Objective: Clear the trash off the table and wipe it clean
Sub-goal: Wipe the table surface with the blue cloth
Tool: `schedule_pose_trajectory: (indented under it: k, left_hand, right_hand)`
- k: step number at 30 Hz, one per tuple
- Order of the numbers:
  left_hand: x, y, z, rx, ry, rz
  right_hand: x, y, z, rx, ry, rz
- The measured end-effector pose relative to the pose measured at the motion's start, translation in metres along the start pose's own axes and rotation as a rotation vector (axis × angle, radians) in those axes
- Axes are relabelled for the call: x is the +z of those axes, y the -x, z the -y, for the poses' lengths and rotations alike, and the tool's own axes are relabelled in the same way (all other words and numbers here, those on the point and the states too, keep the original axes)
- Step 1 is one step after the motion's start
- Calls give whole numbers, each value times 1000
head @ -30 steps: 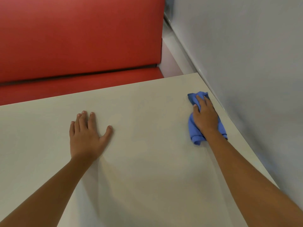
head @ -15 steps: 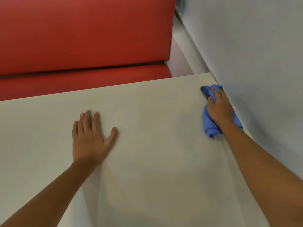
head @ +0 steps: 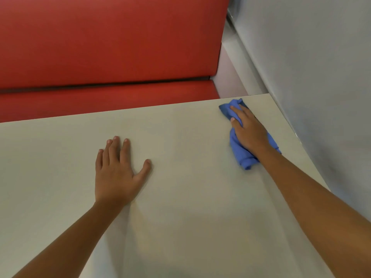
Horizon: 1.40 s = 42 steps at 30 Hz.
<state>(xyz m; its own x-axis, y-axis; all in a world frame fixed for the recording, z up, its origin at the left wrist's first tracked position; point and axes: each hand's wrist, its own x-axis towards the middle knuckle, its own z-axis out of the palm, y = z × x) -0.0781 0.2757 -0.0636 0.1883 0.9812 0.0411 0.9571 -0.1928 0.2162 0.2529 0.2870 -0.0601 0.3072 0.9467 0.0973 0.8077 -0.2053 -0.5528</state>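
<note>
At the far right corner of the bench (head: 180, 207): right hand (head: 250, 131), palm down on a blue cloth (head: 240, 155), fingers laid nearly straight over the fabric, thumb alongside its left edge; pressing rather than clutching. Bunched and rumpled under the palm, with one end poking out past the fingertips towards the far edge and the other trailing out below the wrist. Close to the wall-side rim of the bench, not quite over it. Further left, well apart from the cloth: left hand (head: 115, 171), flat on the bare surface, four fingers together and straight, thumb splayed out to the right, holding nothing. Pale, matt bench top, faint shadows beside each wrist. Beyond the far edge, a red padded seat (head: 100, 101) with a red backrest (head: 110, 37) upright behind it. Along the right, a grey wall (head: 311, 77), a pale ledge (head: 243, 63) at its foot.
</note>
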Motion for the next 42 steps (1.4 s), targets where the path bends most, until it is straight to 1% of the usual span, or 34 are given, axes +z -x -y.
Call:
schedule_pose_trajectory:
  k: [2, 4, 7, 10, 14, 17, 21, 25, 30, 34, 37, 40, 42]
  left_hand:
    - [0, 0, 0, 1, 4, 1]
    - [0, 0, -1, 2, 6, 5]
    - [0, 0, -1, -1, 10, 1]
    - [0, 1, -1, 6, 8, 3]
    - [1, 1, -1, 8, 1, -9]
    - [2, 0, -1, 3, -9, -10]
    - [2, -1, -1, 3, -19, -4]
    - [0, -1, -1, 0, -18, 2]
    - [0, -1, 0, 0, -16, 0]
    - [1, 0, 0, -1, -11, 1]
    - [0, 0, 0, -1, -3, 0]
    - [0, 0, -1, -3, 8, -3]
    - [1, -1, -1, -5, 14, -12]
  right_hand:
    - [-12, 9, -15, -55, -70, 61]
    - [-23, 10, -30, -29, -79, 71]
    - [-30, 0, -42, 61, -83, 7]
    - [-29, -18, -45, 131, -22, -62]
    - [-21, -42, -35, 172, 101, -104]
    - [-12, -55, -19, 180, 118, -116]
    - [13, -61, 20, 85, 76, -91]
    - [36, -46, 53, -23, 46, -52]
    - [33, -16, 54, -106, -31, 35]
    - [12, 1, 38, -161, -157, 124]
    - [-5, -6, 13, -90, -108, 64]
    - [-16, -23, -11, 44, 47, -16]
    - [-16, -34, -16, 91, 132, -78]
